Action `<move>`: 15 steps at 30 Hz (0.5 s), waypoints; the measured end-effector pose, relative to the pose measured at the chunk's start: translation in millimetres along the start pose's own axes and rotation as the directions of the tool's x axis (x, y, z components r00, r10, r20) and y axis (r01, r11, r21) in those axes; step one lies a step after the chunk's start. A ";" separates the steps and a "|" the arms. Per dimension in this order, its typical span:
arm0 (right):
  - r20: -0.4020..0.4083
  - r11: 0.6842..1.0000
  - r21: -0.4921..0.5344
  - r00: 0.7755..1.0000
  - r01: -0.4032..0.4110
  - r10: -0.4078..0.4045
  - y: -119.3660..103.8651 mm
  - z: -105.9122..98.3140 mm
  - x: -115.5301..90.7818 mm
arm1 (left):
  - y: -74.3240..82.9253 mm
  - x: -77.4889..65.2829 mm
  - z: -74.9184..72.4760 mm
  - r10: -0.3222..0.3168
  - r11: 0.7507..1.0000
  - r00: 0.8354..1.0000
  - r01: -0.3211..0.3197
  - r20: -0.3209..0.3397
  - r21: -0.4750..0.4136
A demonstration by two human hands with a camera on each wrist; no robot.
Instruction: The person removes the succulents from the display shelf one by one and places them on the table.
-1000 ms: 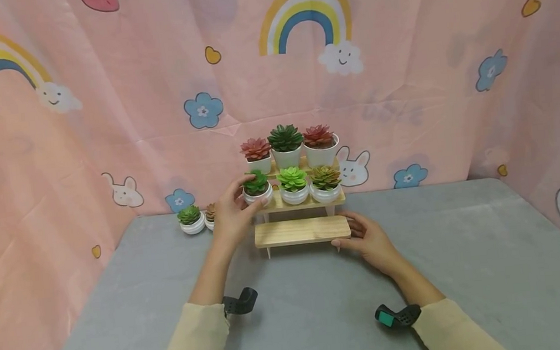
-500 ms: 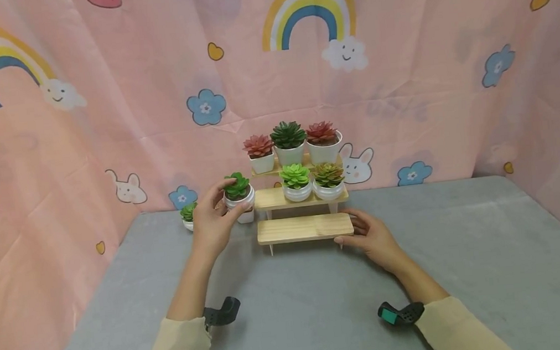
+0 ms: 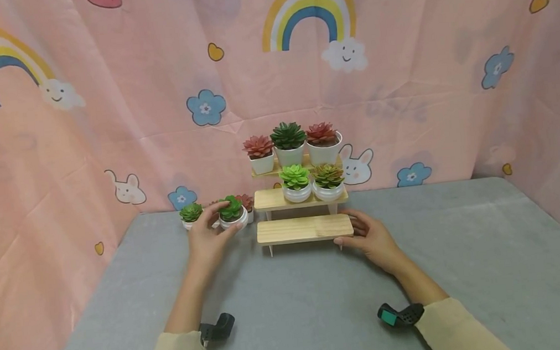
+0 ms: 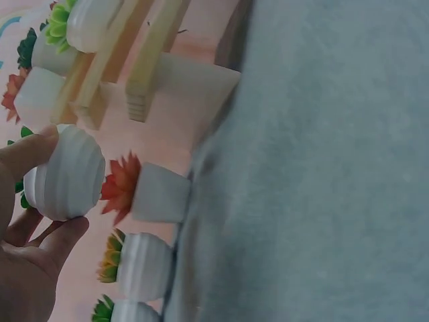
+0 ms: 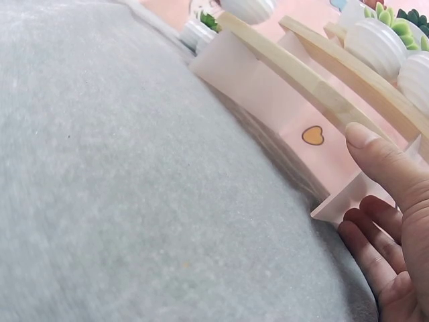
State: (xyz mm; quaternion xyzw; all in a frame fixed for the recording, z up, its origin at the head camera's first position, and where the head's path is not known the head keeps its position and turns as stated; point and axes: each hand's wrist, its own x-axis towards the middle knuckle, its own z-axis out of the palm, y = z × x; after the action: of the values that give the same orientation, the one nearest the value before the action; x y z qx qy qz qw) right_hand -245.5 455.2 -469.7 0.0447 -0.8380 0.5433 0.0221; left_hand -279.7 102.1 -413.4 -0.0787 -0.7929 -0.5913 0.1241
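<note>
My left hand (image 3: 207,247) holds a small green succulent in a round ribbed white pot (image 3: 233,211), thumb and fingers on either side of the pot. In the left wrist view this pot (image 4: 70,176) is raised off the table, left of the stand. My right hand (image 3: 377,245) grips the right end of a three-tier wooden plant stand (image 3: 305,229). The right wrist view has its thumb on the lowest shelf (image 5: 295,67) and its fingers by the pale side support (image 5: 352,198). Two potted succulents, bright green (image 3: 296,182) and olive-brown (image 3: 328,182), stand on the middle tier.
Three larger potted succulents, including a dark green one (image 3: 289,143), fill the top tier. On the table left of the stand are a red succulent (image 4: 161,193), an orange-green one (image 4: 144,266) and a green one (image 3: 191,213). A pink patterned curtain (image 3: 406,130) hangs behind.
My left hand has lifted the green succulent off the left end of the middle tier, carried it left and lowered it. My right hand keeps its hold on the stand.
</note>
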 end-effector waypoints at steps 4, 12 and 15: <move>-0.001 1.000 0.002 1.000 0.006 -0.006 0.1 0.5 0.1 | -12.2 -0.7 1.8 -0.055 0.998 0.998 0.055 0.016 -0.041; -0.001 1.000 0.012 1.000 0.028 -0.028 -1.0 -0.2 -1.6 | -31.6 -2.3 8.2 -0.098 0.994 0.993 0.101 0.062 -0.044; -0.002 1.000 0.012 1.000 0.029 -0.029 -1.1 -0.8 -2.5 | -38.2 -2.9 10.4 -0.102 0.994 0.992 0.105 0.068 -0.036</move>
State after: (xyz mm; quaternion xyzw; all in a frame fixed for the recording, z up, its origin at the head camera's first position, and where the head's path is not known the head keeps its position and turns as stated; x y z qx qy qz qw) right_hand -242.8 455.6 -468.7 0.0565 -0.8339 0.5482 0.0304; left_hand -288.4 101.1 -452.1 -0.0594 -0.7879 -0.6094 0.0652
